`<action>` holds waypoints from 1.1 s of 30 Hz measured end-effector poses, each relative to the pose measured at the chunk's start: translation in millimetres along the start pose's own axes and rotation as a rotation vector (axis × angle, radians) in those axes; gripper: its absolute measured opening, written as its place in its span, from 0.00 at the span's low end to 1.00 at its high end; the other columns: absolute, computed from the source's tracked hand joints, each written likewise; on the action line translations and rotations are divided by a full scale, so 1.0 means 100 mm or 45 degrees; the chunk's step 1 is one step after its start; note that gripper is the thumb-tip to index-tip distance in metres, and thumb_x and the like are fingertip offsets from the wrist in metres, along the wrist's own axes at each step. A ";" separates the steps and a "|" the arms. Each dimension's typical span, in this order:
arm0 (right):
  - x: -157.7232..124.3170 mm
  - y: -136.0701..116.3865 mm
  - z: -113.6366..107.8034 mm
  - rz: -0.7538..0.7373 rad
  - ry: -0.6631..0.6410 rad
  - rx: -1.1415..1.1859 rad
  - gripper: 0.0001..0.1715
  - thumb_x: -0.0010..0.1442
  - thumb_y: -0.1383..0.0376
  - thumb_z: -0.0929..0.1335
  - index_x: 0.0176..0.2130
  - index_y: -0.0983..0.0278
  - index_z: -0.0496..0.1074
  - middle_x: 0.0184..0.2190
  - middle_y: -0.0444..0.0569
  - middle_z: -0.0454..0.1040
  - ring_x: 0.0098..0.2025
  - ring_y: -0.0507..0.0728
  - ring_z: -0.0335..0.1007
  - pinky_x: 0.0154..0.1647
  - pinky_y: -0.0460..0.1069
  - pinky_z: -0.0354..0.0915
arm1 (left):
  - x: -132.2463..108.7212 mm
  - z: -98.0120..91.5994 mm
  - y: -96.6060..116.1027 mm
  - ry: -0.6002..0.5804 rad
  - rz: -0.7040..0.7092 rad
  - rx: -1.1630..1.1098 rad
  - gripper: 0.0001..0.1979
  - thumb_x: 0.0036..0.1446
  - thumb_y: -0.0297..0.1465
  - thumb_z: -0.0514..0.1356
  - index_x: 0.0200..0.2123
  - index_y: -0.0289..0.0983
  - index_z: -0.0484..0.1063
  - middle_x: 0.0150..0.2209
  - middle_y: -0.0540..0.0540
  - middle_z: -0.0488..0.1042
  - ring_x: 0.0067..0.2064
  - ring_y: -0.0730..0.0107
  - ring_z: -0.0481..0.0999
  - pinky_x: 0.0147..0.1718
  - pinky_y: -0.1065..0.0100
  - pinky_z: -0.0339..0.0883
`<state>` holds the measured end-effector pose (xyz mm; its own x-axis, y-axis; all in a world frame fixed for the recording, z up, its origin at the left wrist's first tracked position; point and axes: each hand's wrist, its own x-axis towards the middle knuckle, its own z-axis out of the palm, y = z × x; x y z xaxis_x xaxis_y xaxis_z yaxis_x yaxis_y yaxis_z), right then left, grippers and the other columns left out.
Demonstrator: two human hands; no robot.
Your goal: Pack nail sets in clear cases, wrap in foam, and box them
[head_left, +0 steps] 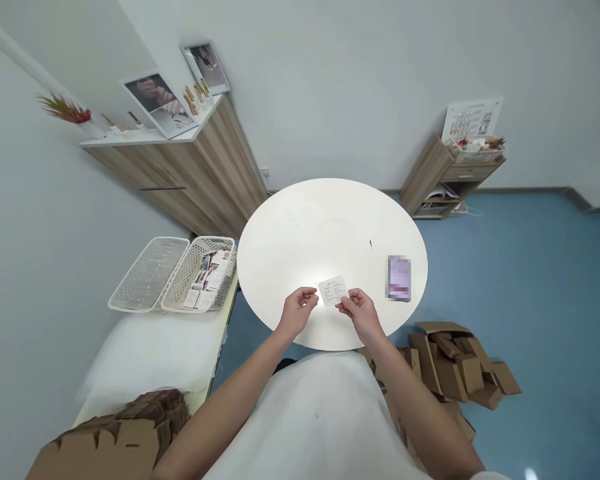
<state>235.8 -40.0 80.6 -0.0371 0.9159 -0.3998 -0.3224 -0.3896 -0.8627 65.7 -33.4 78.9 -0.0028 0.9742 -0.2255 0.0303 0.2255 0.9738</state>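
A small white card (333, 291) with rounded corners and lines of dark print is held above the round white table (325, 220). My right hand (363, 313) pinches its right edge between thumb and fingers. Just off the card's left edge is my left hand (297, 310), its fingers bent and the thumb slightly apart from them, with nothing visible between. A blurred purple item (399, 279) lies on the table to the right of my hands.
To the left, white plastic baskets (225, 277) stand on a side surface, one holding printed papers. Flattened cardboard (120, 440) is stacked at lower left; open cardboard boxes (453, 367) sit on the floor at right. Wooden cabinets (205, 167) and a small shelf (430, 173) line the wall.
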 end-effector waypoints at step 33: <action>0.20 -0.02 -0.33 -0.465 0.020 -0.769 0.28 0.52 0.60 0.65 0.53 0.59 0.57 0.45 0.51 0.66 0.39 0.55 0.66 0.43 0.55 0.64 | 0.11 0.51 -0.02 -0.054 -0.301 -0.190 0.22 0.53 0.45 0.52 0.40 0.33 0.70 0.40 0.41 0.74 0.40 0.64 0.74 0.41 0.62 0.67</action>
<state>267.0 -23.6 64.1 -0.0111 0.9986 -0.0527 0.2702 -0.0477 -0.9616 117.1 -23.7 73.0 0.0494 0.8943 -0.4448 -0.1141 0.4475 0.8870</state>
